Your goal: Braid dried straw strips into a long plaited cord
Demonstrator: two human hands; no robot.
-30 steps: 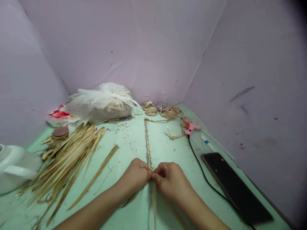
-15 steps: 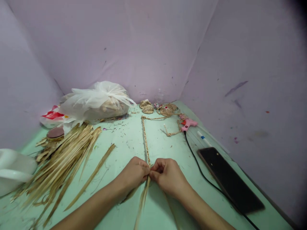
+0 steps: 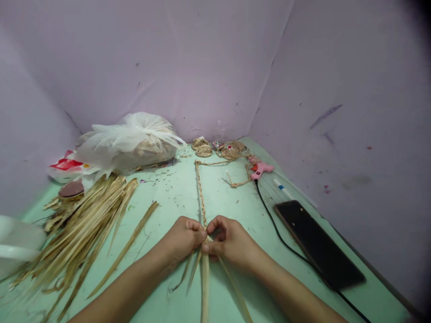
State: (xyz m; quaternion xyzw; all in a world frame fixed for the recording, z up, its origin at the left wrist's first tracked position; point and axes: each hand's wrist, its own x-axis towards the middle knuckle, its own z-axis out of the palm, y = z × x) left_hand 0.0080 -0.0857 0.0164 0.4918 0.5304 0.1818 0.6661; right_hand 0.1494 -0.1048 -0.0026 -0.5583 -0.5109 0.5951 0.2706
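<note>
A thin braid [image 3: 201,195] of dried plant fibre runs along the table toward me, and both hands meet at its near end. My left hand [image 3: 186,237] pinches the braid from the left, thumb against fingers. From the right, my right hand [image 3: 232,242] grips a strand between thumb and fingertips, just below the left thumb. Several loose strands [image 3: 205,287] fan out from under the hands toward the table's front edge. To the left lies a heap of dry leaf strips [image 3: 87,224], with one single strip [image 3: 131,244] apart from it.
A tied white plastic bag [image 3: 131,141] stands at the back left. Coiled woven pieces [image 3: 204,150] lie at the back. On the right are a pink glue gun [image 3: 261,169] with a black cord [image 3: 279,235], a white pen [image 3: 282,187] and a phone [image 3: 319,244]. A white container [image 3: 20,246] stands far left.
My hands have shifted slightly within the view, and the right thumb now sits lower. The loose strands below are spread wider apart. The whole view has moved a little.
</note>
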